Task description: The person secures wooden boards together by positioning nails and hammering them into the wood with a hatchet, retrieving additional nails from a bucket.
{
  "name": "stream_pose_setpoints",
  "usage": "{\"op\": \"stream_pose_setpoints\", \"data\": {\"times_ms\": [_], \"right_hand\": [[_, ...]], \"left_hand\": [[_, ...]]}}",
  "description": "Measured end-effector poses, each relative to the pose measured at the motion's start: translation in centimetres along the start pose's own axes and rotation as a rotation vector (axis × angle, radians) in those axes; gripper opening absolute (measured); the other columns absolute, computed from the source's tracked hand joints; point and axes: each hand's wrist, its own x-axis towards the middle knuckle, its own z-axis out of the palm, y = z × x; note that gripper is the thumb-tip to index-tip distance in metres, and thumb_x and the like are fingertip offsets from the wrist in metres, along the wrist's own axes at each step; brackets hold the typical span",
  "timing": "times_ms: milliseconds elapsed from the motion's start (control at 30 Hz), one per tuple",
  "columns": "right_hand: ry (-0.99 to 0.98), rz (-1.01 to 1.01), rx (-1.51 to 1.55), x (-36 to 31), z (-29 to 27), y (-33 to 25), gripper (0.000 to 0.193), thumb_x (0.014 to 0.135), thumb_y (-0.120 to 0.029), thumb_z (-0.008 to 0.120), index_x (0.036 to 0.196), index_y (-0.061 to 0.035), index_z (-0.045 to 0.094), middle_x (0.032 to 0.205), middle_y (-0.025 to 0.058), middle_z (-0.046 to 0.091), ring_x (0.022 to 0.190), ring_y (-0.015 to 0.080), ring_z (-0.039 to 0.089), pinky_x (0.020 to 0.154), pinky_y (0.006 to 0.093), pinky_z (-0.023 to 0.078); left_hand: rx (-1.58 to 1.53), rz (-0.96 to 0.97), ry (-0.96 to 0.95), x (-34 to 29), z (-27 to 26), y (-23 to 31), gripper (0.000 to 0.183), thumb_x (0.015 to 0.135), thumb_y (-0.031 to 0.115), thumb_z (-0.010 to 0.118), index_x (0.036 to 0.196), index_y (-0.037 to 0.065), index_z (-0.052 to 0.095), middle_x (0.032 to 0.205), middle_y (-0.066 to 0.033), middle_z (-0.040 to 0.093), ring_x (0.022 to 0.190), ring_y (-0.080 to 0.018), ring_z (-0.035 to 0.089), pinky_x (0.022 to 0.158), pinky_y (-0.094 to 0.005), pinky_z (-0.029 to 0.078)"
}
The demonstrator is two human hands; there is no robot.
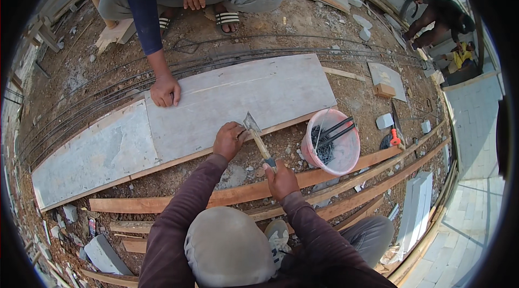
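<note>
My right hand (283, 181) is closed round the grip of a hammer (263, 146) with a light wooden handle and a grey metal head. The hammer's head lies over the near edge of a long wooden panel (232, 99). Close beside that head, my left hand (229, 140) has its fingers pinched together at the panel's edge; what they hold, if anything, is too small to make out. Across the panel, a co-worker's hand (165, 91) presses on its far side. Nail heads show along the panel's seam and edges.
A pink-rimmed bucket (346, 155) with nails and a black-handled tool (338, 132) stands right of the panel. Wooden battens (227, 196) lie between me and it. Steel rods (243, 55) run behind the panel. A saw (396, 128) lies right; another person (440, 20) works farther back.
</note>
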Motion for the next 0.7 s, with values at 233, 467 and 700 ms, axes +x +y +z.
{"op": "stream_pose_setpoints", "data": {"times_ms": [233, 467, 700], "right_hand": [[0.331, -0.369, 0.382, -1.6, -5.7, -5.4, 0.030, 0.094, -0.029, 0.059, 0.099, 0.0008, 0.054, 0.077, 0.0206, 0.065, 0.070, 0.0427, 0.063, 0.062, 0.0484, 0.049], [0.100, 0.013, 0.009, 1.8, 1.5, 2.9, 0.039, 0.095, -0.037, 0.053, 0.103, 0.0016, 0.054, 0.081, 0.0251, 0.065, 0.077, 0.0467, 0.062, 0.070, 0.0555, 0.048], [0.439, -0.385, 0.508, -0.6, -5.7, -6.3, 0.039, 0.095, -0.037, 0.056, 0.096, 0.0019, 0.054, 0.085, 0.0247, 0.061, 0.071, 0.0469, 0.058, 0.065, 0.0476, 0.047]], "left_hand": [[0.395, -0.123, 0.362, -4.3, -7.8, -3.0, 0.048, 0.088, 0.017, 0.062, 0.133, 0.005, 0.050, 0.135, -0.0167, 0.047, 0.131, -0.0365, 0.038, 0.108, -0.0495, 0.028], [0.782, -0.460, 0.188, -9.3, -9.6, -7.5, 0.067, 0.097, 0.042, 0.045, 0.149, 0.002, 0.028, 0.156, -0.0196, 0.022, 0.146, -0.0376, 0.014, 0.115, -0.0561, 0.009], [0.799, -0.483, 0.156, -9.4, -11.2, -7.1, 0.068, 0.097, 0.042, 0.043, 0.149, 0.002, 0.027, 0.156, -0.0207, 0.021, 0.146, -0.0372, 0.015, 0.115, -0.0569, 0.008]]}}
